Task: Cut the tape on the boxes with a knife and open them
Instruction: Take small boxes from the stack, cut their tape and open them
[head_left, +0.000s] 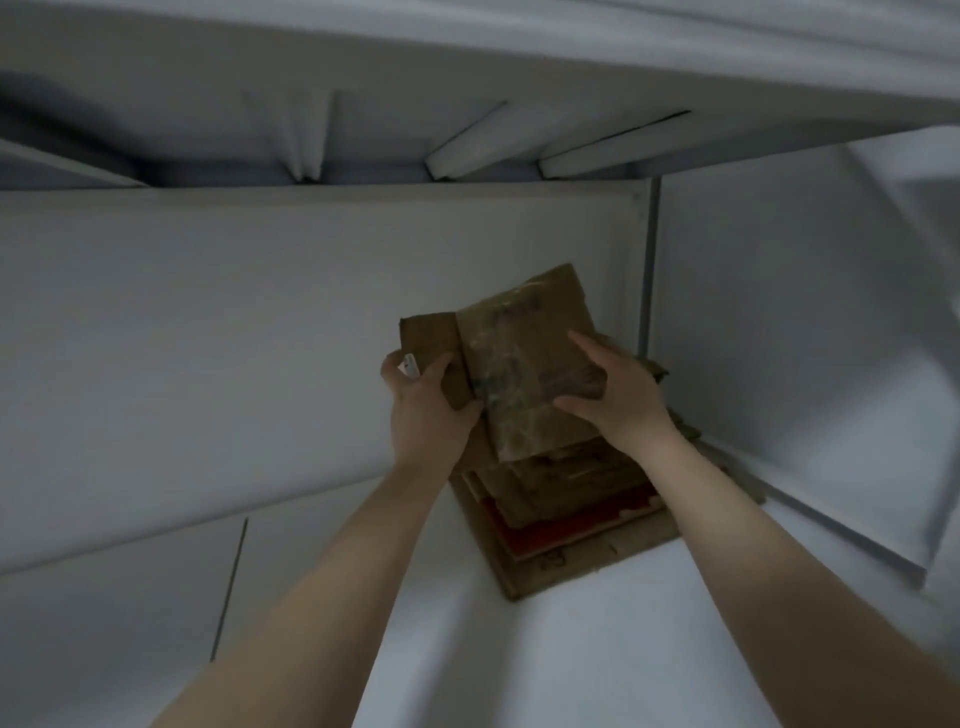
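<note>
The cardboard box, its top glossy with tape, is held up between both hands. The left hand grips its left flap and also holds a small pale object, too blurred to name. The right hand clasps its right side. Just beneath lies a stack of flattened cardboard in the white corner.

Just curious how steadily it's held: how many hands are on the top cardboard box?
2. The left hand grips the cardboard box at its left flap, with a small white tool in its fingers; the right hand grips its right edge. No other hand shows.
</note>
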